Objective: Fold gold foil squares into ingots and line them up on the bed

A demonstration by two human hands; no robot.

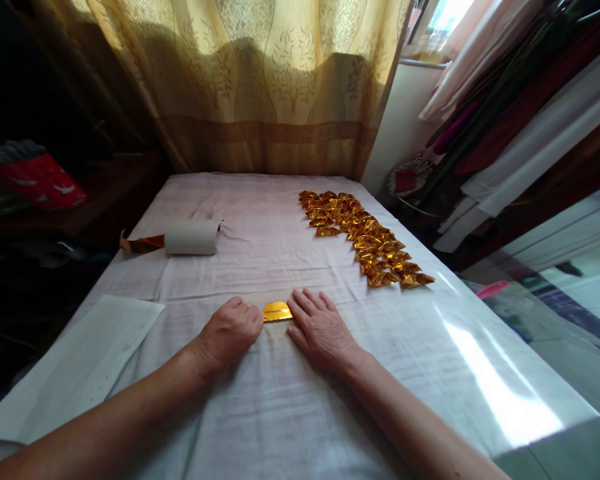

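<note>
A small strip of folded gold foil paper (277, 311) lies flat on the cloth-covered table, between my two hands. At its left end my left hand (234, 328) is closed, with curled fingers gripping or pressing the edge; the fingertips are partly hidden. My right hand (321, 327) rests palm down with fingers stretched out, covering the right end of the paper. Farther back on the right, several folded gold foil pieces (363, 233) with pointed ends stand in slanting rows.
A pale cardboard tube (191, 238) lies at the left, with orange-gold foil (147, 245) sticking out of its left end. White sheets (87, 367) lie near the left edge of the table (260, 213). Behind hangs a gold curtain (260, 87); clothes (520, 127) hang at the right.
</note>
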